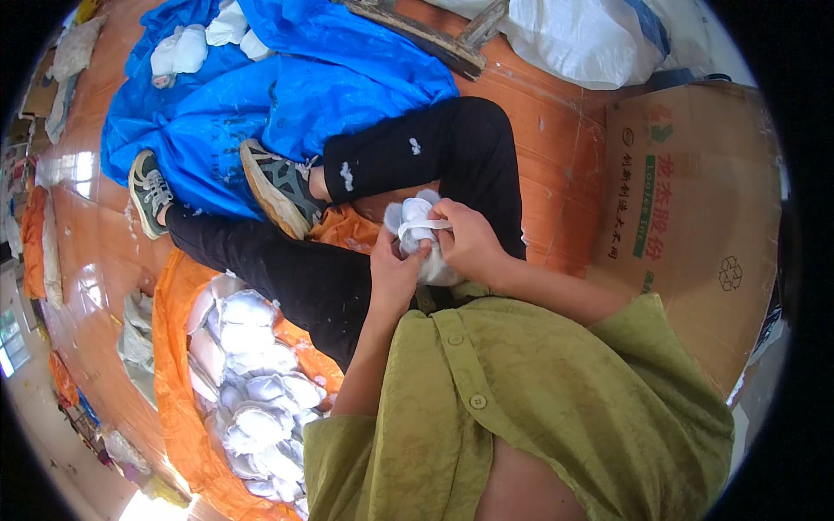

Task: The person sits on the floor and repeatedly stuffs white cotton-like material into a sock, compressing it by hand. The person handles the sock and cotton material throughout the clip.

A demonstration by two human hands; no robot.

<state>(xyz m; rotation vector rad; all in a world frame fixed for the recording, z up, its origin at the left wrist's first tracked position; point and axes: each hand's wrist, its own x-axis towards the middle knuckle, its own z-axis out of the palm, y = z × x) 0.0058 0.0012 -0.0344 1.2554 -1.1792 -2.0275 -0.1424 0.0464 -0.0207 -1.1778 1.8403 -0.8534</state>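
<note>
In front of my lap, a small bundle of white and pale grey cup-shaped pads (420, 210) is held between both hands. A narrow white band (423, 225) runs across the bundle. My left hand (395, 267) grips the bundle from its left and lower side, with the thumb pressed against it. From the right, my right hand (470, 239) closes on the bundle and the band's right end; some of its fingertips are hidden. Close to my left forearm, an orange sack (176, 365) lies spread open under a heap of loose white pads (252, 382).
A blue plastic sheet (365, 65) with several white bundles (180, 54) covers the floor ahead, touching my shoes (282, 187). At right stands a large cardboard box (686, 217). A white sack (578, 39) and a wooden frame (426, 39) are at the far side.
</note>
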